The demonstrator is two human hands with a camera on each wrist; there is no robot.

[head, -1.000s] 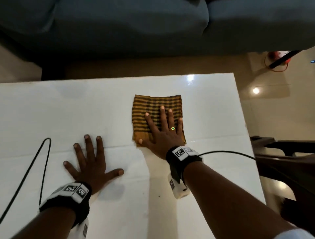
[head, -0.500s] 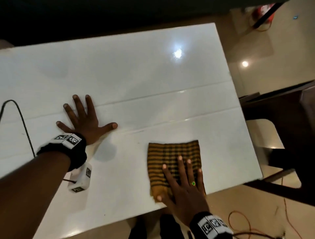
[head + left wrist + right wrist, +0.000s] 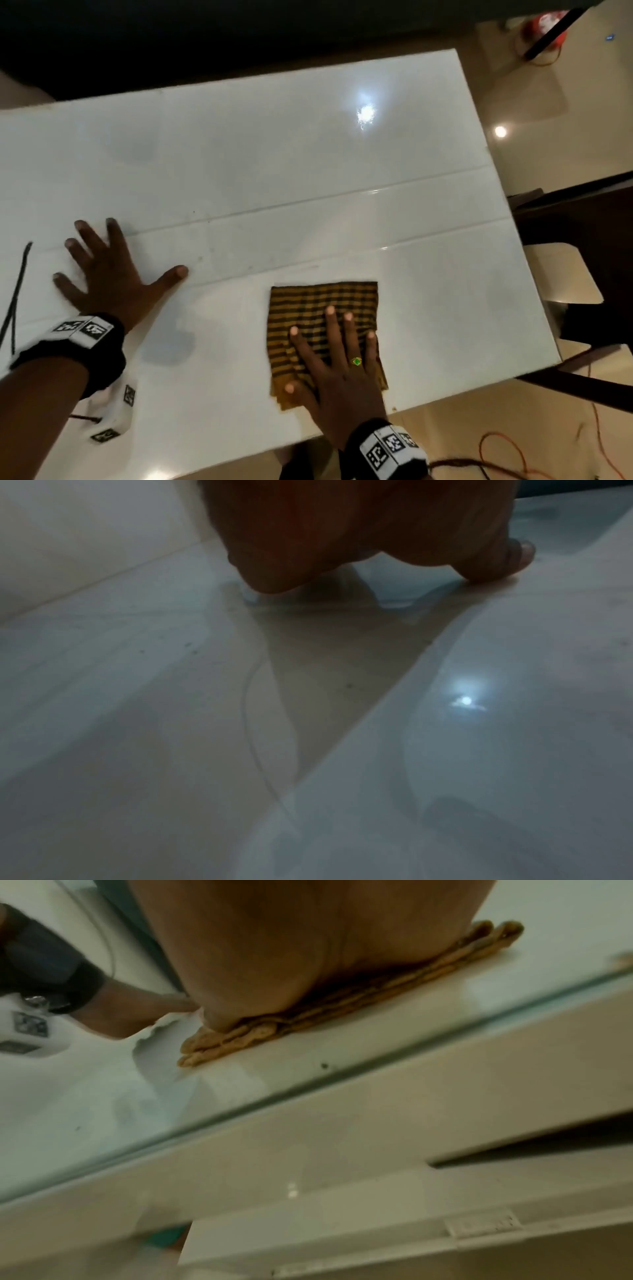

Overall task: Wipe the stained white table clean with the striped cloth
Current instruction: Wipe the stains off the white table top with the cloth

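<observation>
Since a second before, the striped cloth (image 3: 322, 339) had slid from mid-tabletop (image 3: 239, 164) down to the lower right of the frame, near the edge, with the right hand (image 3: 337, 380) pressed flat on it, grasping nothing. Another pull risked dragging it off that edge, I judged. At left, the left hand (image 3: 109, 274) lay flat and released beside a black cable (image 3: 17, 291); faint specks remained mid-frame.
</observation>
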